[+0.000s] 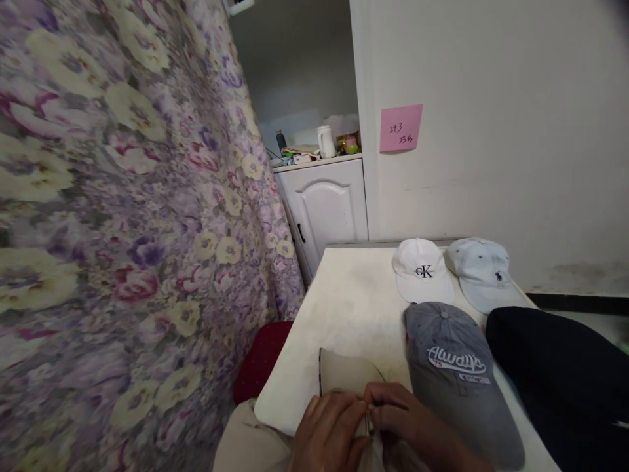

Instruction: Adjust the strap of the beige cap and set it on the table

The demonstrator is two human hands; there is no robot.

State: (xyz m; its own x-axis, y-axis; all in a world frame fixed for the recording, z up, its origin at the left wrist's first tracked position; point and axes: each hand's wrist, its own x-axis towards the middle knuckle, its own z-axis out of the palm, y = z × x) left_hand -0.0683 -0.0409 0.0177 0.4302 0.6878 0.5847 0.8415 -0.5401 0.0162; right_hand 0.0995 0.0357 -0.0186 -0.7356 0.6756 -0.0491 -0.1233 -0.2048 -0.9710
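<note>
At the near edge of the table, both of my hands hold a beige cap [348, 370]. My left hand [327, 429] is closed on it from the left, fingers bent over the fabric. From the right, my right hand [405, 416] pinches the same cap, with its fingertips against those of the left. Between the fingertips shows a small shiny piece [369, 423], perhaps a strap buckle; its details are too small to tell. Much of the cap is hidden under my hands. Just right of my right hand lies a grey cap [449, 380] with white "Always" lettering.
A white cap [417, 265] and a pale blue cap [479, 269] sit at the back of the cream table [354, 295]. A dark navy cap [555, 380] lies at the right. A floral curtain [147, 229] hangs at left, beside a red seat [263, 360]. A white cabinet [329, 203] stands behind.
</note>
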